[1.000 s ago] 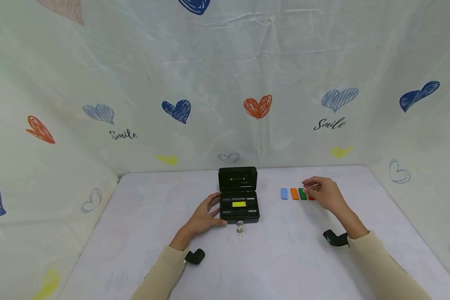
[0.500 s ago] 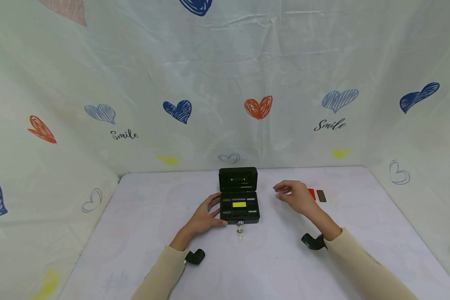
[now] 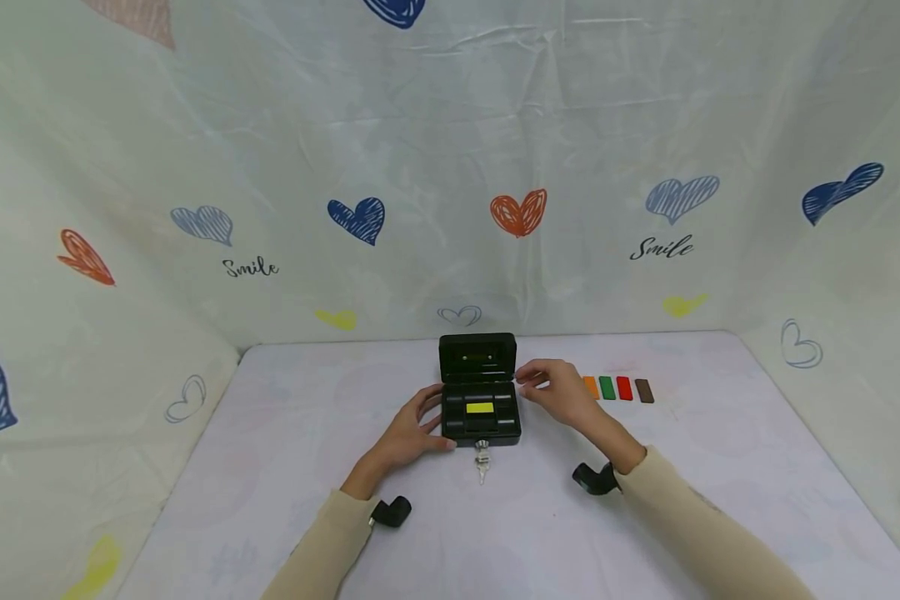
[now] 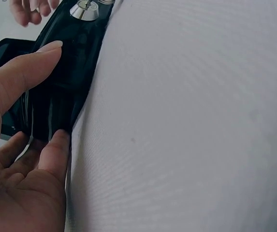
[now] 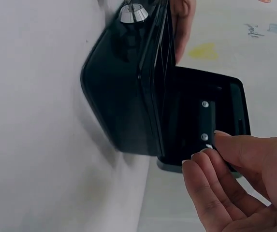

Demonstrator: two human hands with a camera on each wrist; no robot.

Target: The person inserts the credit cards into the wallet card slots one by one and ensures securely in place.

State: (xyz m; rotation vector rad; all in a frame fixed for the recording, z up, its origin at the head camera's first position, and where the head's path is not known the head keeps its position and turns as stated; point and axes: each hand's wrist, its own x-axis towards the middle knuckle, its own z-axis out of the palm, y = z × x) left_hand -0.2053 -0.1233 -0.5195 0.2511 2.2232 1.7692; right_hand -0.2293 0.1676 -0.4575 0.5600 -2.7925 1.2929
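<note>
A black cash box (image 3: pixel 459 423) stands with its lid (image 3: pixel 477 358) raised; a yellow tile (image 3: pixel 479 408) lies inside. Around the box's left side my left hand (image 3: pixel 401 433) holds on, its thumb by the front corner and its fingers along the side. Keys (image 3: pixel 482 462) hang from the lock (image 5: pixel 134 13) at the front. My right hand (image 3: pixel 562 396) hovers by the right edge of box and lid, fingers loosely bent; I see nothing held. Behind it on the table lie an orange tile (image 3: pixel 591 387), a green tile (image 3: pixel 607 388), a red tile (image 3: pixel 625 388) and a brown tile (image 3: pixel 645 391).
The table (image 3: pixel 330 392) has a white cover. A pale curtain (image 3: pixel 420 275) printed with hearts rises behind it and at both sides. Wrist cameras sit on the left wrist (image 3: pixel 392 512) and right wrist (image 3: pixel 595 479).
My right hand has swept left from above the green and red tiles to the box's right edge, baring those tiles and the brown one. The blue tile is now out of sight. My left hand stays put.
</note>
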